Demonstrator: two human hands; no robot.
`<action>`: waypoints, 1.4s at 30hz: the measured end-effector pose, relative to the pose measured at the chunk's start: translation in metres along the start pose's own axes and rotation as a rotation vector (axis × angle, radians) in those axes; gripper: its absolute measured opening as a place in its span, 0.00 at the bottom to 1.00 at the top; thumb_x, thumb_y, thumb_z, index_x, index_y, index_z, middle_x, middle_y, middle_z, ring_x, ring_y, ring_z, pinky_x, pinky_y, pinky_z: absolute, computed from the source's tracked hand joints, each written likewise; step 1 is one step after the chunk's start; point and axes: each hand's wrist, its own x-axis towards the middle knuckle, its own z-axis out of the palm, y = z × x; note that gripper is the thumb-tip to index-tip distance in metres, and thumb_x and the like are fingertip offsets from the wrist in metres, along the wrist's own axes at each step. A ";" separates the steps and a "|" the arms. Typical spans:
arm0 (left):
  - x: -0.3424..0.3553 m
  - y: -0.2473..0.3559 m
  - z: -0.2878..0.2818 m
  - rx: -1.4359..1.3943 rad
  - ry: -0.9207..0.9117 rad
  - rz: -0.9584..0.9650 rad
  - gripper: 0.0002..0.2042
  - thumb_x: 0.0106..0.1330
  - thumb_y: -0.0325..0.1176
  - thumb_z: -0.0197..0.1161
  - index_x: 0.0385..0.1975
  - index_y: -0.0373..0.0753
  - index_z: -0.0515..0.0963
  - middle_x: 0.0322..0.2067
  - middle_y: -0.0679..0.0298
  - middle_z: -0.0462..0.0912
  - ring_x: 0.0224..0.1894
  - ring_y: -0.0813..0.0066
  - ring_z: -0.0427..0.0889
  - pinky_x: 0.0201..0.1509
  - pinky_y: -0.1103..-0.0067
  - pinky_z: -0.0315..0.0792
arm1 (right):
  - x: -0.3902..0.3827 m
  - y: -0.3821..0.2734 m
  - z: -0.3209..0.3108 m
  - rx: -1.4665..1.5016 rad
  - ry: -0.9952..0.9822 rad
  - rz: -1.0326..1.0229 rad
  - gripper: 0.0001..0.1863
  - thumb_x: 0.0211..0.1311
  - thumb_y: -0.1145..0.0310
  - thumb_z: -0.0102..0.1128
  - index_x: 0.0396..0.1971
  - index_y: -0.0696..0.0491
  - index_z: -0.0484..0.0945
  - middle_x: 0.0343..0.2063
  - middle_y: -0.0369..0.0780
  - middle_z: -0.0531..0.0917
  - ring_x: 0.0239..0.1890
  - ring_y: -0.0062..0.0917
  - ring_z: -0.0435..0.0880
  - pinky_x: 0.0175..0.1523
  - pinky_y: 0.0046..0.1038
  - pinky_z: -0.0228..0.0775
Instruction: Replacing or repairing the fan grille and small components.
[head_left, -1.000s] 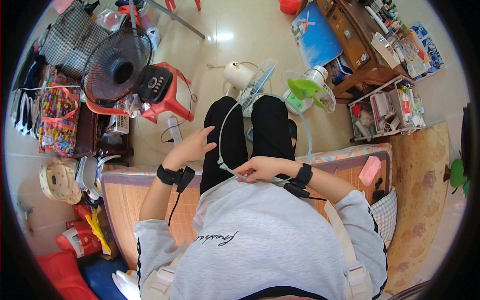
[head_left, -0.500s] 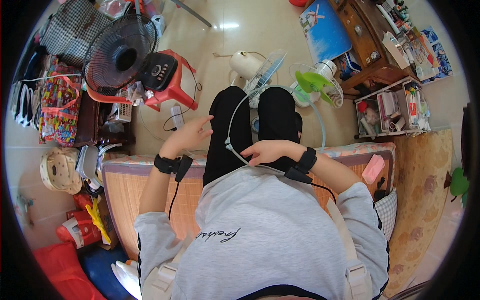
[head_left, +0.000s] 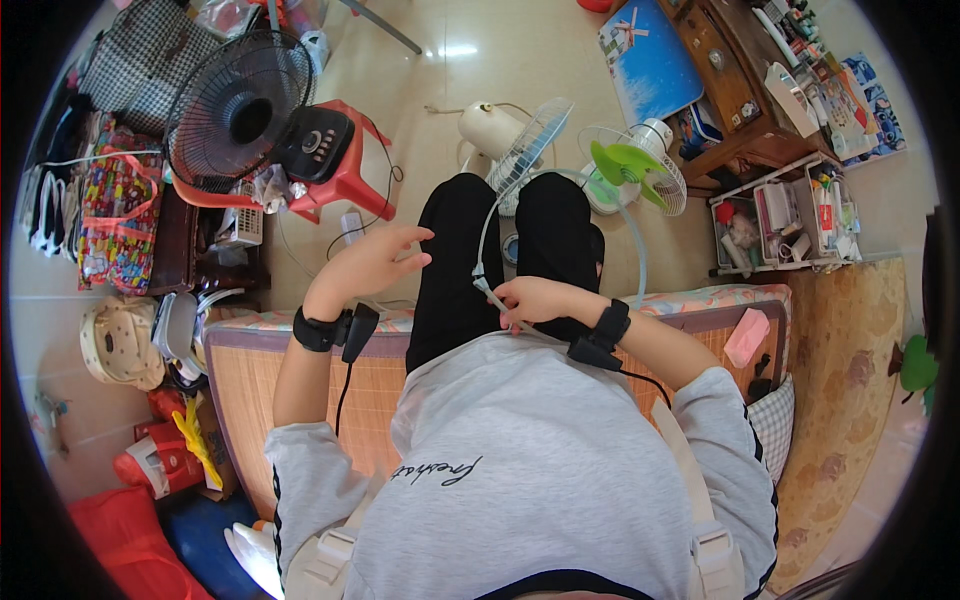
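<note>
A thin pale-grey plastic ring (head_left: 637,242) lies across my lap, over the black trousers (head_left: 455,235), and looks like a fan-guard hoop. My right hand (head_left: 540,298) pinches it near the joint or clip (head_left: 479,273) on its left side. Over the left thigh hovers my left hand (head_left: 368,268), fingers apart, with nothing in it. Beyond my knees stand a white fan base (head_left: 488,124) with a bluish wire guard (head_left: 528,148), and a small fan with green blades (head_left: 622,165).
A black fan (head_left: 245,115) sits on a red stool (head_left: 365,165), its cord hanging beside it. Drawers (head_left: 715,60) and a rack of small items (head_left: 785,225) are at right. I sit on a mat-covered bed (head_left: 250,380); a pink tissue pack (head_left: 747,337) lies on it.
My right hand has closed on the ring, whose clip has shifted right and slightly up. The left hand has moved slightly, its fingers still spread.
</note>
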 end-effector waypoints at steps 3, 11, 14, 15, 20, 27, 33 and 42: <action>0.002 -0.002 0.000 -0.015 0.003 -0.006 0.19 0.60 0.39 0.57 0.48 0.36 0.71 0.41 0.55 0.77 0.38 0.64 0.77 0.42 0.75 0.70 | -0.014 -0.014 0.012 0.089 0.069 0.000 0.19 0.54 0.77 0.53 0.49 0.58 0.70 0.26 0.38 0.81 0.26 0.20 0.81 0.33 0.22 0.71; 0.024 -0.012 0.023 -0.469 -0.024 -0.242 0.31 0.62 0.33 0.55 0.62 0.34 0.48 0.36 0.60 0.75 0.34 0.80 0.75 0.34 0.84 0.69 | -0.058 -0.079 0.047 -0.586 0.219 -0.265 0.24 0.45 0.80 0.51 0.48 0.56 0.72 0.25 0.52 0.79 0.28 0.40 0.81 0.34 0.32 0.74; 0.027 -0.017 0.026 -0.599 -0.017 -0.126 0.35 0.60 0.25 0.55 0.64 0.39 0.43 0.31 0.63 0.73 0.31 0.80 0.75 0.32 0.85 0.68 | -0.063 -0.079 0.046 -0.684 0.160 -0.286 0.28 0.41 0.80 0.53 0.50 0.55 0.71 0.24 0.52 0.78 0.27 0.40 0.81 0.33 0.32 0.75; 0.029 -0.017 0.026 -0.676 0.029 -0.056 0.36 0.57 0.21 0.54 0.64 0.40 0.42 0.29 0.65 0.72 0.28 0.81 0.74 0.30 0.86 0.68 | -0.067 -0.080 0.044 -0.719 0.184 -0.250 0.28 0.41 0.80 0.53 0.50 0.55 0.71 0.24 0.52 0.78 0.28 0.39 0.81 0.32 0.32 0.75; 0.025 0.004 0.013 -0.745 0.137 -0.001 0.40 0.53 0.16 0.52 0.65 0.46 0.40 0.27 0.67 0.69 0.23 0.81 0.73 0.25 0.88 0.66 | -0.078 -0.086 0.026 -0.840 0.197 -0.113 0.25 0.43 0.79 0.55 0.48 0.52 0.73 0.25 0.50 0.79 0.29 0.39 0.81 0.33 0.32 0.74; 0.037 -0.054 0.065 -0.693 0.176 -0.222 0.45 0.52 0.16 0.57 0.65 0.47 0.36 0.22 0.63 0.71 0.19 0.77 0.76 0.19 0.84 0.70 | -0.029 -0.004 -0.004 -0.720 0.196 0.028 0.17 0.40 0.77 0.56 0.36 0.49 0.81 0.31 0.45 0.81 0.35 0.39 0.80 0.39 0.35 0.73; 0.034 -0.060 0.082 -0.483 -0.004 -0.382 0.46 0.52 0.21 0.61 0.64 0.47 0.33 0.23 0.59 0.71 0.19 0.74 0.77 0.18 0.81 0.71 | -0.033 0.018 -0.008 -0.647 0.155 0.020 0.21 0.43 0.68 0.64 0.41 0.57 0.77 0.32 0.45 0.81 0.37 0.37 0.80 0.43 0.32 0.71; 0.025 -0.045 0.036 0.313 0.610 0.052 0.31 0.56 0.33 0.60 0.60 0.37 0.55 0.24 0.56 0.75 0.32 0.73 0.77 0.32 0.79 0.69 | -0.081 -0.048 -0.048 -0.447 0.432 -0.325 0.14 0.52 0.67 0.59 0.36 0.59 0.77 0.30 0.45 0.81 0.34 0.34 0.80 0.40 0.28 0.72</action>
